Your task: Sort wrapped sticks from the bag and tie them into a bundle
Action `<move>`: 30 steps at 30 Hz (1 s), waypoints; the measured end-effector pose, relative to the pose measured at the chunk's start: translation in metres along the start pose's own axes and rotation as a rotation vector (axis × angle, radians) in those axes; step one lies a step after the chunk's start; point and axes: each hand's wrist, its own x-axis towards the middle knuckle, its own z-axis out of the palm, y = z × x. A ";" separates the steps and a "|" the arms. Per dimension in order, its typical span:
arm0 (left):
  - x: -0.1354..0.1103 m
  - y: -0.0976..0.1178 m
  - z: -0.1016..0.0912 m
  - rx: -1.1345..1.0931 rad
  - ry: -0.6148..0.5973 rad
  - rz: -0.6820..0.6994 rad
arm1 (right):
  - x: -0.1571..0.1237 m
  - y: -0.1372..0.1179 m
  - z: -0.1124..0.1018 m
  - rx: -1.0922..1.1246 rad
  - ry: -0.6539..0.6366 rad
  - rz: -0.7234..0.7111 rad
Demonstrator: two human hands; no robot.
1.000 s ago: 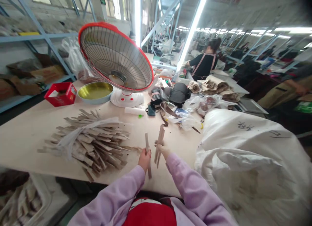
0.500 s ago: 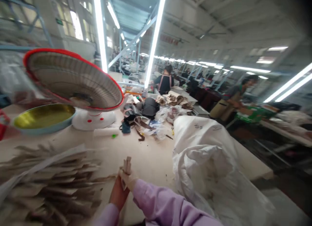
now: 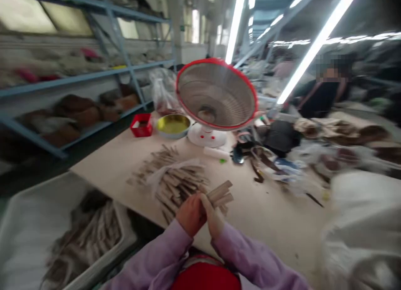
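Observation:
Several beige fabric strips point(image 3: 220, 191) jut out to the upper right from between my two hands. My left hand point(image 3: 191, 214) is closed around their lower end, its fingers partly covered. Pressed against it, my right hand point(image 3: 213, 217) is closed on the same strips from the other side. Just beyond my hands lies a bundle of similar strips point(image 3: 175, 187) with a whitish band point(image 3: 153, 182) across it. What the strips are made of is too blurred to be sure.
Behind the bundle stand a red-rimmed fan-shaped heater point(image 3: 216, 94), a yellow-lined basin point(image 3: 173, 125) and a red box point(image 3: 141, 125). Bags and scraps lie right, beside a large white sack point(image 3: 363, 210). A white bin point(image 3: 21, 223) holds more strips at lower left. A person point(image 3: 322, 89) stands behind.
My view has swung left, bringing shelves and the white bin into sight. The strips in my hands have gone from upright to leaning right; both hands still hold them.

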 end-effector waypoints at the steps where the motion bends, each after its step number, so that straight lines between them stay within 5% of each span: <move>1: -0.008 -0.012 -0.008 0.002 -0.013 -0.039 | 0.000 0.005 0.010 -0.019 -0.085 0.032; 3: -0.025 -0.038 -0.032 0.020 -0.034 -0.137 | 0.005 0.006 0.027 -0.122 -0.339 0.028; 6: -0.047 -0.082 -0.086 0.147 -0.069 -0.304 | 0.029 -0.009 0.043 -0.470 -0.716 -0.160; 10: -0.057 -0.152 -0.160 0.435 -0.173 -0.407 | 0.092 -0.027 0.071 -0.996 -0.682 -0.411; 13: -0.050 -0.197 -0.191 0.566 -0.326 -0.405 | 0.135 -0.018 0.103 -1.325 -0.697 -0.497; 18: -0.032 -0.246 -0.202 0.648 -0.523 -0.287 | 0.161 0.016 0.147 -1.788 -0.852 -0.603; 25: -0.014 -0.300 -0.192 0.688 -0.625 -0.047 | 0.163 0.033 0.170 -1.976 -0.895 -0.664; 30: -0.001 -0.317 -0.187 0.699 -0.655 0.063 | 0.166 0.038 0.176 -2.006 -0.924 -0.630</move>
